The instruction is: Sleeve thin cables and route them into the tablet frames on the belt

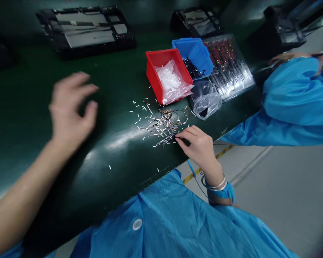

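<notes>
My right hand (197, 148) rests at the near edge of a loose heap of thin cables with gold connectors (163, 125), its fingertips pinched on a dark cable end. Small white sleeves (138, 106) lie scattered around the heap. My left hand (71, 107) is blurred with motion, fingers apart and holding nothing, above the dark green workbench (70, 172) to the left of the heap. A blue wrist strap (226, 192) with a coiled cord circles my right wrist.
A red bin (153, 71) holds a clear bag of white pieces. Behind it stand a blue bin (196, 50) of dark cables, a clear bag (206, 100), and a clear tray of red parts (228, 64). Dark framed panels (84, 30) lie farther back. A co-worker's blue sleeve (293, 96) enters from the right.
</notes>
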A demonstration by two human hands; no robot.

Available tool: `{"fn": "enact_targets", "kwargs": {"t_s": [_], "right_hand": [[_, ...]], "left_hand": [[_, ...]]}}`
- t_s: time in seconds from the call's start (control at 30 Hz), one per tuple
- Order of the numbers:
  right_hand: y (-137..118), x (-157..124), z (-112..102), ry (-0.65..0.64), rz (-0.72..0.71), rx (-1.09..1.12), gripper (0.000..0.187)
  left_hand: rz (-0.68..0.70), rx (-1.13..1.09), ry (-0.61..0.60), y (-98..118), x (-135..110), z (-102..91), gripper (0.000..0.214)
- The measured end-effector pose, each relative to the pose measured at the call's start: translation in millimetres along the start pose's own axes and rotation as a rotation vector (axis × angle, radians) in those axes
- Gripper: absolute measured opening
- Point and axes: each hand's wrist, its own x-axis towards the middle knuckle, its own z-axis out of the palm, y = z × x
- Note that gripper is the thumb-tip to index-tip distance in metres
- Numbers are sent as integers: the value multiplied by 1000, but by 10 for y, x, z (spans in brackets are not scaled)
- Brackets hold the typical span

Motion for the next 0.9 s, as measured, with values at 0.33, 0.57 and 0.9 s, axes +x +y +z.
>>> {"fn": "enact_targets", "kwargs": {"t_s": [0.33, 0.57, 0.9], "right_hand": [[39, -34, 37, 31, -50, -5, 24], [62, -40, 58, 80, -14, -37, 27], [-38, -47, 41, 72, -121, -21, 27]], "left_hand": [[616, -18, -440, 903, -434, 778, 41], [631, -21, -422, 846, -447, 757, 39], [670, -62, -268, 818, -457, 716, 31]]}}
